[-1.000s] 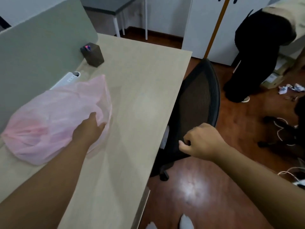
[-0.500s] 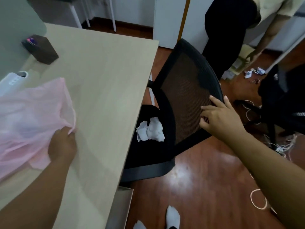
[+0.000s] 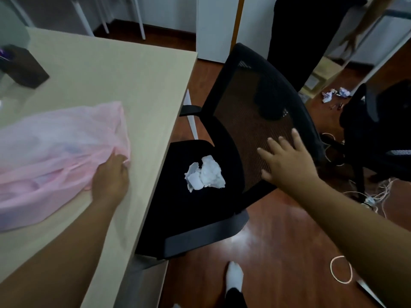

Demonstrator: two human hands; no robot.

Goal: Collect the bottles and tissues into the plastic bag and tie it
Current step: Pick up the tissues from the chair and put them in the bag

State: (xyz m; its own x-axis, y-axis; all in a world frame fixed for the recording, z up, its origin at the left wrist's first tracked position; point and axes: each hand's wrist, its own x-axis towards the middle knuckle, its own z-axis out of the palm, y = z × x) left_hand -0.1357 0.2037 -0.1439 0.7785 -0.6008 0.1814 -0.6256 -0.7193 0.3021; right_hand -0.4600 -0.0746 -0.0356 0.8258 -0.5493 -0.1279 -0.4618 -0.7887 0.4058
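1. Head view, left side first: the left hand (image 3: 111,174) is down on the desk (image 3: 124,70), fingers curled and pinching the near edge of the pink plastic bag (image 3: 55,156).
2. That bag lies slumped on its side on the desktop, left of the hand; faint shapes show through the film, too blurred to name.
3. Across to the right: the right hand (image 3: 287,161) is flat against the mesh back of the black office chair (image 3: 251,103), fingers straight and spread, holding nothing.
4. On the chair's seat sit the crumpled tissues (image 3: 205,174), a white wad between the desk edge and the right hand, touched by neither hand.
5. Far corner of the desk: a dark box (image 3: 22,67) stands well apart from the bag.
6. Out on the wooden floor, more crumpled paper (image 3: 333,94) lies past the chair, near a standing person in dark clothes (image 3: 298,30).
7. Bottom of frame: a white-socked foot (image 3: 234,274) is planted beside the chair base, and a loop of cord (image 3: 340,271) lies on the floor to the right.
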